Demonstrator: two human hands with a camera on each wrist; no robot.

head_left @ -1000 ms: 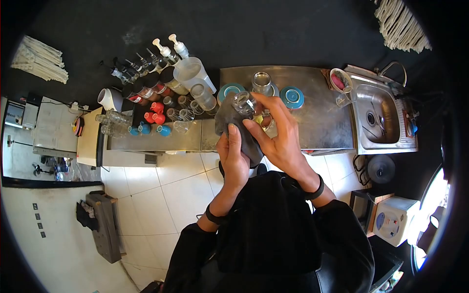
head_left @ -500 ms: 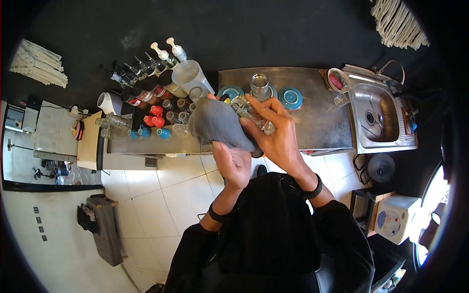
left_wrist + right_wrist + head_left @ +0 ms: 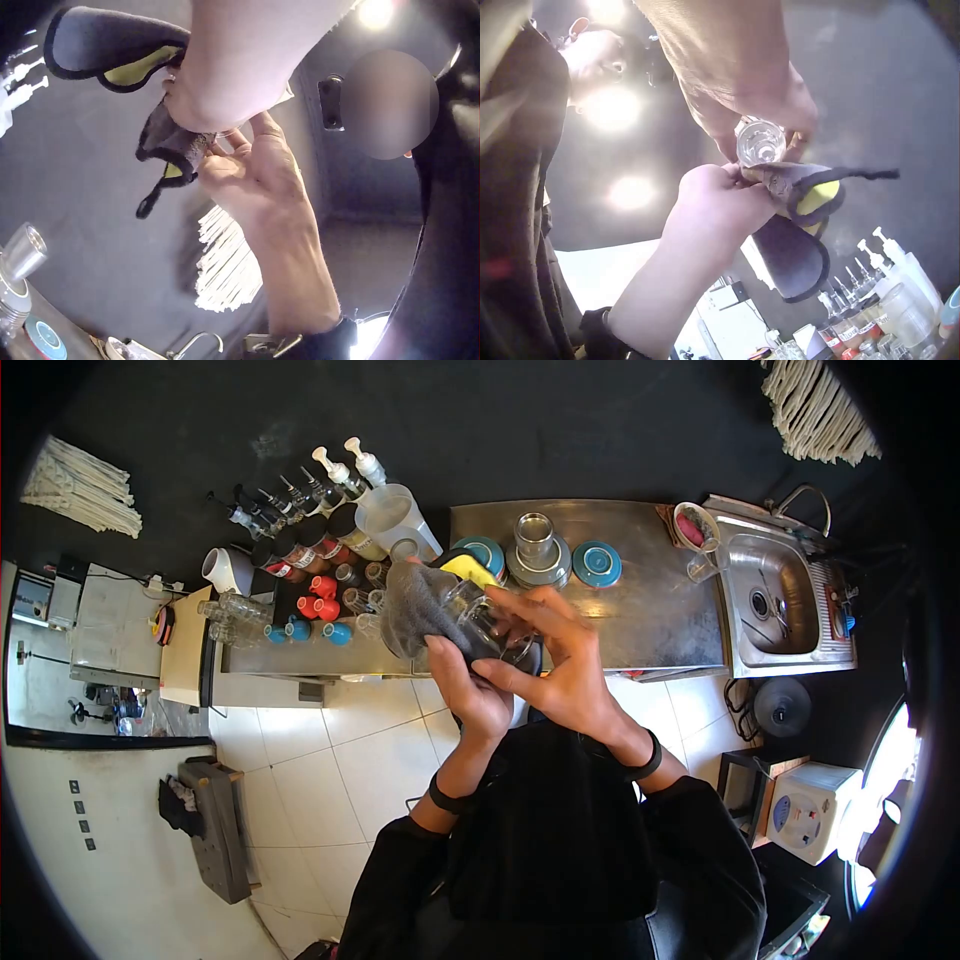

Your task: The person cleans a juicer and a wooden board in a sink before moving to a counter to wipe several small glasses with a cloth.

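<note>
A clear drinking glass (image 3: 468, 603) is held tilted between both hands above the counter's front edge. My left hand (image 3: 468, 692) grips a grey cloth (image 3: 408, 610) with a yellow underside and dark edging, its thumb on the near side, and the cloth is bunched against the glass. Around the glass's other side curl the fingers and thumb of my right hand (image 3: 560, 670). The right wrist view shows the round end of the glass (image 3: 761, 142) between the hands, with the cloth (image 3: 791, 259) hanging beside it. In the left wrist view, my left forearm hides most of the glass.
On the steel counter (image 3: 650, 610) behind the hands stand a metal-topped jar (image 3: 535, 535) and blue round lids or saucers (image 3: 597, 564). Left are red cups (image 3: 322, 582), blue cups (image 3: 297, 627), glasses, jars and a clear pitcher (image 3: 395, 515). A sink (image 3: 775, 575) lies right.
The cloth has shifted left and opened out, and its yellow side now shows. The glass has turned in my right hand and come lower, towards my body.
</note>
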